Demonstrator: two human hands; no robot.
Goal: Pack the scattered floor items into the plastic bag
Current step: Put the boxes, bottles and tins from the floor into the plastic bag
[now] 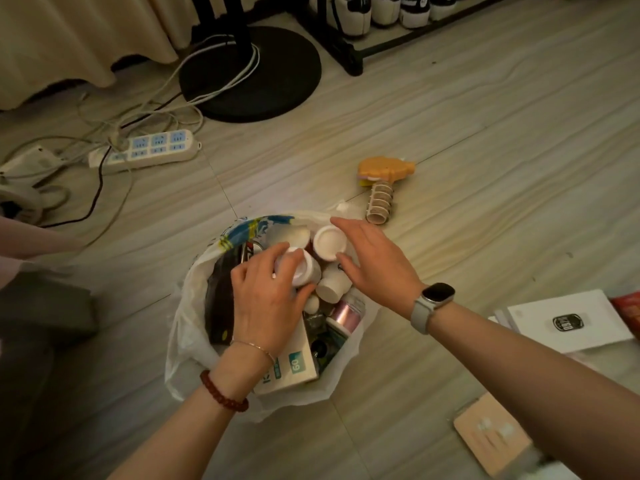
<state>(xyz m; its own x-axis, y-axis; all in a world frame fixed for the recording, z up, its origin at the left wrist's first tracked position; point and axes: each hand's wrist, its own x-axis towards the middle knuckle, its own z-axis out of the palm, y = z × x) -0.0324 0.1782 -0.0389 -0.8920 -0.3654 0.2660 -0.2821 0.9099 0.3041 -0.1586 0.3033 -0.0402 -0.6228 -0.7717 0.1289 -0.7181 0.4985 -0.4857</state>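
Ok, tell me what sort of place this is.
Most likely a bedroom at home: a draped bed skirt hangs at the far left, shoes sit on a low rack, and a power strip with tangled cables lies on the wood-look floor.

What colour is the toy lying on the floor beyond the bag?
Orange-yellow toy, head view.

It was a home, likely a bedroom. A draped bed skirt (62,46), a shoe rack (360,46) with sneakers, a fan base (256,74) and a power strip (149,148) stood on the tiled floor (485,168).

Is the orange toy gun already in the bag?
Out: the orange plastic toy gun lies on the floor beyond the white plastic bag.
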